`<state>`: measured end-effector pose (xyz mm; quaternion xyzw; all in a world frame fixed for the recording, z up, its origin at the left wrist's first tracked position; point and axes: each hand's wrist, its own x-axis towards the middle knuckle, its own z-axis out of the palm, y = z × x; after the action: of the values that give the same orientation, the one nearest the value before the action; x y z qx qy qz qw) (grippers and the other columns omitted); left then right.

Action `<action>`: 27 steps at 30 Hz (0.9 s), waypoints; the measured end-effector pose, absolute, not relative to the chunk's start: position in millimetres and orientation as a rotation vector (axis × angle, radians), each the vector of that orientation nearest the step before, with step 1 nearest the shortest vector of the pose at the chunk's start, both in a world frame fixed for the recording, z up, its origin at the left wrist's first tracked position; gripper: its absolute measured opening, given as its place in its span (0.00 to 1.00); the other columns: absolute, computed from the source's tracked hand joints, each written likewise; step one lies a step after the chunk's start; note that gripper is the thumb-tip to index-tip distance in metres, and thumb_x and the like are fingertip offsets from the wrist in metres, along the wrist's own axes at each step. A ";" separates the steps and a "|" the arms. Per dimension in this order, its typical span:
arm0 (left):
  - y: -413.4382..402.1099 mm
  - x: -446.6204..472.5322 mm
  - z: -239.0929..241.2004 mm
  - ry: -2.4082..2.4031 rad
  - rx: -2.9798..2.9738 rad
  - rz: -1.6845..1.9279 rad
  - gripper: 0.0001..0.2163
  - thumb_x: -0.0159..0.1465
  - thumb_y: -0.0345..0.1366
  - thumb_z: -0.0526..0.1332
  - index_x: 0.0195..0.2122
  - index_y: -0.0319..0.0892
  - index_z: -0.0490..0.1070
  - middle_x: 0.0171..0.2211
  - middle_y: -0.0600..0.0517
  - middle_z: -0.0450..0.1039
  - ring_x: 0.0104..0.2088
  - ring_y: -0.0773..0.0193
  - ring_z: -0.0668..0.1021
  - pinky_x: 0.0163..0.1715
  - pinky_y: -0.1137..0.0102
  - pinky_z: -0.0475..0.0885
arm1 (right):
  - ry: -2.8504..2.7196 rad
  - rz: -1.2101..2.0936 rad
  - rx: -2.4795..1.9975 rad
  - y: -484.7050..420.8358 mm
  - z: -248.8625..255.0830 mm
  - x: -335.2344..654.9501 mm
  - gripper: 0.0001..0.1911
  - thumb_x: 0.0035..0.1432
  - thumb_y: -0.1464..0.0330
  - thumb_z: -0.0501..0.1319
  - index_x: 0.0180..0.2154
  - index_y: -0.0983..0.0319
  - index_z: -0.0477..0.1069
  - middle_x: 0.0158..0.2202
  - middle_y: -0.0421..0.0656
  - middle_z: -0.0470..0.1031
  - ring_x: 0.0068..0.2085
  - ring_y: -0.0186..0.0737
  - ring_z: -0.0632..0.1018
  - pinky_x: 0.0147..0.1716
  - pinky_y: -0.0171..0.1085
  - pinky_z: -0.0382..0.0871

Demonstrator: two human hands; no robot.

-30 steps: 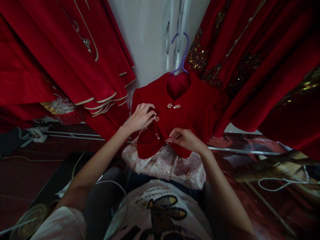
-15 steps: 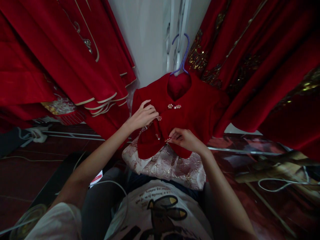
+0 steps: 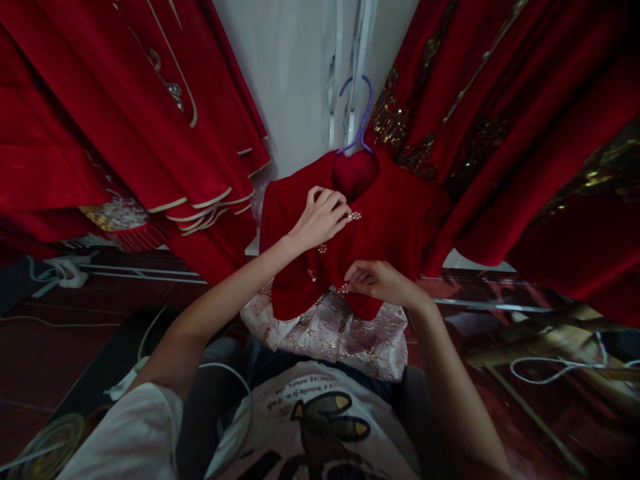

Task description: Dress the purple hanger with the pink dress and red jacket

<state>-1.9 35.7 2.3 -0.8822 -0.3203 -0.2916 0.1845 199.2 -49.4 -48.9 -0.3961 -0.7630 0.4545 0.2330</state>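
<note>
A short red jacket [image 3: 395, 193] on a purple hanger [image 3: 363, 120] lies spread in front of me, its neck opening away from me. Beaded flower-shaped clasps sit along its front. My left hand [image 3: 323, 217] rests over the upper front, fingers bent and pinching at the top beaded clasp [image 3: 355, 216]. Lower down, my right hand [image 3: 377, 280] has its fingertips closed on the jacket's front edge beside the bottom clasp [image 3: 343, 289]. Another clasp half [image 3: 322, 249] shows below my left hand. Pale shiny brocade fabric [image 3: 360, 340] lies beneath the hem, across my lap.
Red garments [image 3: 200, 133] with pale edging hang at left. More red garments [image 3: 500, 173] with gold sequins hang at right. A white rack pole [image 3: 356, 60] stands behind the hanger. Wooden pieces [image 3: 530, 340] and a white cord [image 3: 540, 380] lie at right.
My left hand has moved up and right from the middle clasp to the top one. The right hand stays at the bottom clasp with little shift.
</note>
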 end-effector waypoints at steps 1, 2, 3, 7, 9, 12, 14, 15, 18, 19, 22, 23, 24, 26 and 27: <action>36.3 -1.9 1.8 -0.887 -2.501 -0.840 0.10 0.70 0.38 0.52 0.43 0.43 0.71 0.46 0.47 0.72 0.50 0.55 0.70 0.61 0.45 0.54 | -2.083 1.241 -1.087 -49.6 -46.5 201.3 0.09 0.57 0.63 0.63 0.36 0.62 0.73 0.33 0.43 0.79 0.35 0.37 0.79 0.38 0.38 0.75; 36.7 -2.2 1.4 -0.867 -2.519 -0.851 0.10 0.70 0.37 0.52 0.43 0.43 0.71 0.45 0.48 0.73 0.50 0.56 0.70 0.63 0.43 0.51 | -2.068 1.224 -1.087 -49.9 -44.3 203.6 0.09 0.58 0.63 0.63 0.37 0.62 0.73 0.34 0.43 0.79 0.35 0.37 0.79 0.39 0.38 0.75; 37.0 -2.8 1.0 -0.845 -2.536 -0.856 0.10 0.70 0.37 0.51 0.42 0.43 0.71 0.44 0.49 0.74 0.50 0.57 0.71 0.65 0.41 0.47 | -2.052 1.198 -1.089 -50.2 -42.0 205.9 0.09 0.58 0.62 0.63 0.37 0.62 0.73 0.34 0.44 0.79 0.36 0.37 0.79 0.39 0.38 0.75; 38.9 -5.2 1.2 -0.773 -2.580 -0.839 0.09 0.69 0.34 0.51 0.41 0.42 0.71 0.39 0.51 0.74 0.47 0.60 0.73 0.66 0.37 0.37 | -1.998 1.066 -1.113 -51.6 -32.2 213.5 0.11 0.59 0.60 0.62 0.37 0.61 0.73 0.36 0.44 0.79 0.37 0.38 0.79 0.40 0.38 0.75; 40.6 -5.9 2.2 -0.748 -2.595 -0.830 0.10 0.69 0.32 0.51 0.42 0.44 0.71 0.38 0.52 0.74 0.46 0.61 0.74 0.66 0.37 0.38 | -1.953 0.990 -1.104 -50.5 -24.4 213.1 0.12 0.59 0.59 0.63 0.38 0.61 0.73 0.38 0.44 0.79 0.40 0.39 0.79 0.44 0.39 0.75; 43.3 -5.6 4.7 -0.721 -2.584 -0.807 0.11 0.71 0.34 0.49 0.43 0.45 0.71 0.36 0.53 0.74 0.43 0.63 0.75 0.67 0.41 0.43 | -1.783 0.809 -1.020 -41.8 -6.8 201.3 0.16 0.58 0.56 0.63 0.43 0.59 0.72 0.47 0.46 0.76 0.50 0.41 0.77 0.55 0.42 0.71; 44.2 -4.3 7.3 -0.723 -2.557 -0.766 0.12 0.72 0.37 0.47 0.44 0.43 0.70 0.37 0.51 0.74 0.41 0.63 0.76 0.65 0.46 0.51 | -1.643 0.702 -0.946 -30.5 6.5 186.3 0.22 0.59 0.52 0.61 0.50 0.58 0.69 0.54 0.46 0.73 0.56 0.42 0.74 0.59 0.44 0.67; 44.1 -3.5 9.0 -0.740 -2.550 -0.727 0.14 0.72 0.39 0.46 0.45 0.41 0.70 0.38 0.49 0.74 0.40 0.62 0.77 0.62 0.49 0.57 | -1.604 0.689 -0.915 -23.7 12.3 177.6 0.25 0.61 0.49 0.57 0.53 0.57 0.67 0.56 0.46 0.71 0.58 0.42 0.72 0.60 0.44 0.66; 41.7 -3.3 15.2 -0.877 -2.514 -0.543 0.18 0.71 0.39 0.44 0.45 0.34 0.70 0.38 0.41 0.75 0.36 0.57 0.78 0.48 0.55 0.66 | -1.611 0.715 -0.915 -3.8 21.5 153.8 0.35 0.64 0.44 0.46 0.63 0.57 0.56 0.63 0.47 0.64 0.64 0.43 0.65 0.62 0.47 0.62; 40.8 -5.1 17.1 -0.941 -2.488 -0.481 0.18 0.70 0.37 0.44 0.44 0.32 0.71 0.36 0.40 0.76 0.34 0.56 0.78 0.45 0.56 0.66 | -1.614 0.689 -0.969 1.1 21.2 148.6 0.38 0.63 0.42 0.46 0.65 0.58 0.53 0.64 0.49 0.61 0.66 0.46 0.62 0.63 0.49 0.60; 42.6 -18.9 20.2 -1.102 -2.431 -0.372 0.17 0.66 0.35 0.47 0.33 0.34 0.74 0.28 0.41 0.76 0.31 0.54 0.77 0.46 0.53 0.63 | -1.579 0.451 -1.258 7.3 14.4 146.1 0.50 0.56 0.39 0.53 0.66 0.68 0.49 0.66 0.61 0.55 0.68 0.60 0.55 0.64 0.58 0.52; 45.8 -26.1 20.3 -1.141 -2.437 -0.354 0.17 0.65 0.35 0.48 0.28 0.36 0.74 0.26 0.41 0.75 0.31 0.53 0.77 0.47 0.51 0.61 | -1.567 0.343 -1.356 6.9 12.1 149.4 0.52 0.54 0.39 0.55 0.65 0.71 0.49 0.64 0.65 0.55 0.68 0.65 0.55 0.64 0.62 0.50; 50.8 -33.8 20.3 -1.179 -2.456 -0.347 0.17 0.64 0.35 0.49 0.24 0.37 0.73 0.23 0.42 0.74 0.31 0.52 0.77 0.47 0.50 0.60 | -1.558 0.237 -1.443 6.0 10.6 154.4 0.53 0.54 0.39 0.55 0.64 0.74 0.50 0.63 0.69 0.56 0.66 0.69 0.56 0.62 0.65 0.50; 65.5 -48.4 20.6 -1.239 -2.526 -0.444 0.18 0.63 0.38 0.51 0.20 0.39 0.72 0.19 0.43 0.71 0.33 0.48 0.77 0.48 0.47 0.58 | -1.534 0.061 -1.588 4.6 10.6 167.4 0.51 0.56 0.40 0.54 0.61 0.79 0.54 0.58 0.74 0.60 0.63 0.73 0.61 0.59 0.67 0.52; 74.8 -54.0 21.4 -1.253 -2.570 -0.575 0.18 0.63 0.40 0.51 0.21 0.39 0.73 0.20 0.43 0.71 0.36 0.47 0.77 0.49 0.47 0.58 | -1.518 -0.005 -1.651 5.1 11.9 174.7 0.49 0.57 0.41 0.54 0.58 0.80 0.57 0.55 0.75 0.62 0.61 0.74 0.63 0.57 0.67 0.54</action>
<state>-54.0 74.8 21.4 -0.8756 -0.4269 -0.1961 0.1125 174.7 5.1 11.9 -0.6630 -0.6096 -0.0020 0.4345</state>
